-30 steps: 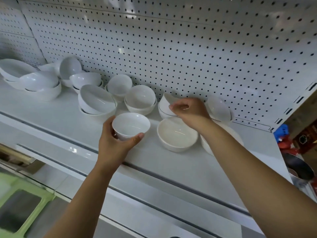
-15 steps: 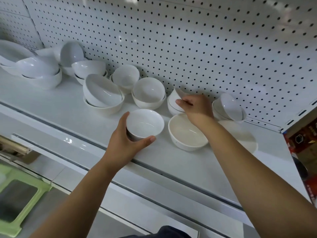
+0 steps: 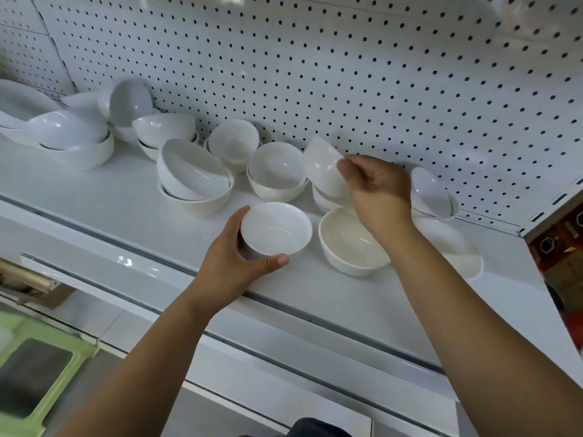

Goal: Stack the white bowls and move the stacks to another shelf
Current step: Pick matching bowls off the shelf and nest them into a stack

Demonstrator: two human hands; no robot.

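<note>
Several white bowls stand on a white shelf (image 3: pixel 94 197) against a pegboard wall. My left hand (image 3: pixel 233 266) grips a small white bowl (image 3: pixel 277 227) near the shelf's front, thumb along its near side. My right hand (image 3: pixel 378 190) pinches the rim of a tilted white bowl (image 3: pixel 325 168), held just above another bowl (image 3: pixel 325 201) at the back. A wider cream bowl (image 3: pixel 350 244) sits under my right wrist.
Loose stacks of bowls (image 3: pixel 195 181) line the shelf to the left, with larger ones (image 3: pixel 75 140) at the far left. A tilted bowl (image 3: pixel 432 193) and a flat plate (image 3: pixel 454 247) lie on the right. A green stool (image 3: pixel 38 373) stands below.
My right hand has tipped the back bowl up and lifted it off the one beneath. My left hand keeps its hold on the small bowl.
</note>
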